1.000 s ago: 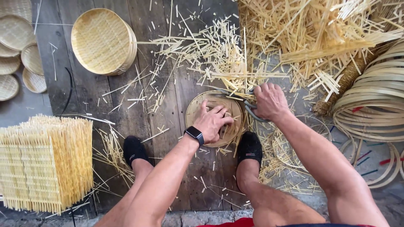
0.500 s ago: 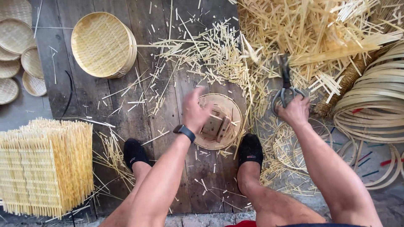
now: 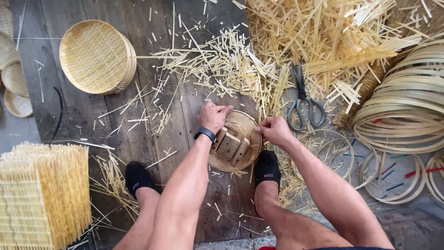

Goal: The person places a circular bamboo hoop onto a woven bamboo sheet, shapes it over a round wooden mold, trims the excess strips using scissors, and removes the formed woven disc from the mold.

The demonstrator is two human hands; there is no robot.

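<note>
Round bamboo tray (image 3: 240, 125) lies at frame centre on the plank floor (image 3: 185, 106), wooden blocks (image 3: 230, 144) across it. Left hand (image 3: 213, 115) grasps its upper-left rim, fingers curled. Right hand (image 3: 274, 130) pinches the right rim, fingers closed. Scissors (image 3: 303, 103) lie released, just upper right.

This is a workshop where bamboo baskets are made by hand, right on a floor (image 3: 152, 153) of old wood boards. Cut bamboo strips (image 3: 323, 37) lie in big piles, with thin hoops (image 3: 407, 106), a stack of woven mats (image 3: 44, 194) and round trays (image 3: 95, 55) around them. Scissors (image 3: 303, 99) lie among the scraps.
</note>
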